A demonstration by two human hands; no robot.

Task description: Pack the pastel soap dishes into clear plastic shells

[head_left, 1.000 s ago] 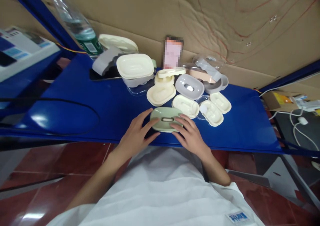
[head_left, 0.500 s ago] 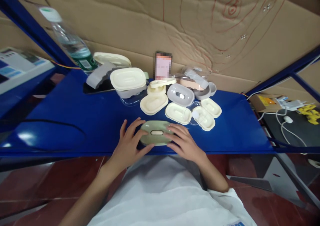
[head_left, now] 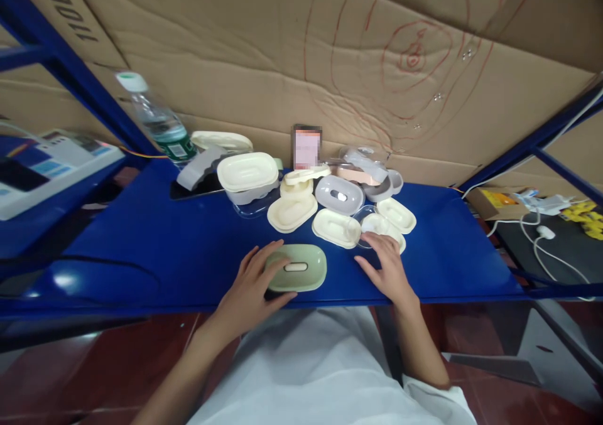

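Observation:
A green oval lidded box, with a pale oblong piece in the middle of its top, sits near the front edge of the blue table. My left hand straddles its left end, thumb along the near side and fingers over the top and far side. Off to the right, my right hand hovers at a cream oval tray, fingers apart and covering its near part; whether they touch it I cannot tell. Just left of those fingers lies another cream oval tray, with a clear lid between the two.
Behind are a grey oval lid, a cream lid, stacked cream and grey boxes and a phone-like screen against cardboard. A water bottle stands at the back left. A black cable crosses the left side.
My right hand has left the green box and moved right to the cream trays. My left hand stays on the box. The camera view has shifted slightly.

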